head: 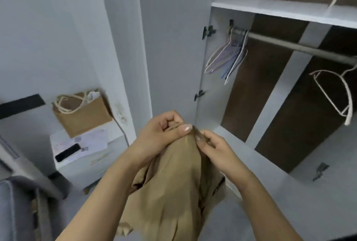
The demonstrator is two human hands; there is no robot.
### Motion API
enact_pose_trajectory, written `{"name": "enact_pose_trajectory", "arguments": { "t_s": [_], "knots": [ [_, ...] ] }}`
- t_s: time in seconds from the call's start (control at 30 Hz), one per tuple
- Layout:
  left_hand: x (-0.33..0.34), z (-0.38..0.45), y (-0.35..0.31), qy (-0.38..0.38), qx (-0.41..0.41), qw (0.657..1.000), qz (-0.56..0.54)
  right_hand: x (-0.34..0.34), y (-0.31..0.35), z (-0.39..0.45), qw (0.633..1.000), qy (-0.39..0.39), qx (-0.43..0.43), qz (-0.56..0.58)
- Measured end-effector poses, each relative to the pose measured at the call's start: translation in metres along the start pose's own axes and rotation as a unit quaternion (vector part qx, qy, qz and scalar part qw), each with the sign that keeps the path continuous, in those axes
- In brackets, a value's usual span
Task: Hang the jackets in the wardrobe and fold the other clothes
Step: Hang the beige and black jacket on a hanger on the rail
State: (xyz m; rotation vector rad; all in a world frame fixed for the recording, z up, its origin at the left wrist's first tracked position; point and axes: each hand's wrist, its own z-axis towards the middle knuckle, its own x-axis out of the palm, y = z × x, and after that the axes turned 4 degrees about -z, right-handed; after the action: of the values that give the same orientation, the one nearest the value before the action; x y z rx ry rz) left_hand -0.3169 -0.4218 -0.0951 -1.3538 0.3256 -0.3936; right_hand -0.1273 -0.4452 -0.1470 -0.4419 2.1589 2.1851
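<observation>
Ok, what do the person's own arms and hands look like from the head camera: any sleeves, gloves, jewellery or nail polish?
Both forearms are bare as far as the frame shows, with no sleeves or gloves in view. The left hand has a long nail with pale glossy polish on the thumb. The right hand is blurred, so its nails cannot be judged. No rings, watch or bracelets show on either.

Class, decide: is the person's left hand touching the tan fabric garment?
Touching. The head view shows the left hand pinching the top edge of the tan fabric garment, thumb pressed on the cloth.
</observation>
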Motion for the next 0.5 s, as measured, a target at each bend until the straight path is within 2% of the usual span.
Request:
{"name": "enact_pose_trajectory", "arguments": {
  "t_s": [0.07,0.23,0.33,0.43,0.5],
  "knots": [
    [0.009,0.027,-0.003,0.022,0.006,1.0,0.007,-0.03,-0.006,0.006,0.999,-0.038,-0.027,-0.023],
    [0.042,0.084,-0.005,0.063,0.021,0.998,-0.006,-0.084,-0.015,0.008,0.996,-0.072,-0.055,-0.019],
    [0.06,0.119,-0.006,0.12,0.049,0.992,-0.013,-0.112,-0.017,0.014,0.999,-0.046,-0.025,-0.011],
    [0.071,0.154,-0.003,0.157,0.071,0.985,-0.027,-0.131,-0.011,0.031,0.998,-0.011,0.026,-0.048],
    [0.071,0.181,0.001,0.151,0.083,0.984,-0.044,-0.142,-0.008,0.045,0.99,-0.06,0.033,-0.127]
  ]
}}
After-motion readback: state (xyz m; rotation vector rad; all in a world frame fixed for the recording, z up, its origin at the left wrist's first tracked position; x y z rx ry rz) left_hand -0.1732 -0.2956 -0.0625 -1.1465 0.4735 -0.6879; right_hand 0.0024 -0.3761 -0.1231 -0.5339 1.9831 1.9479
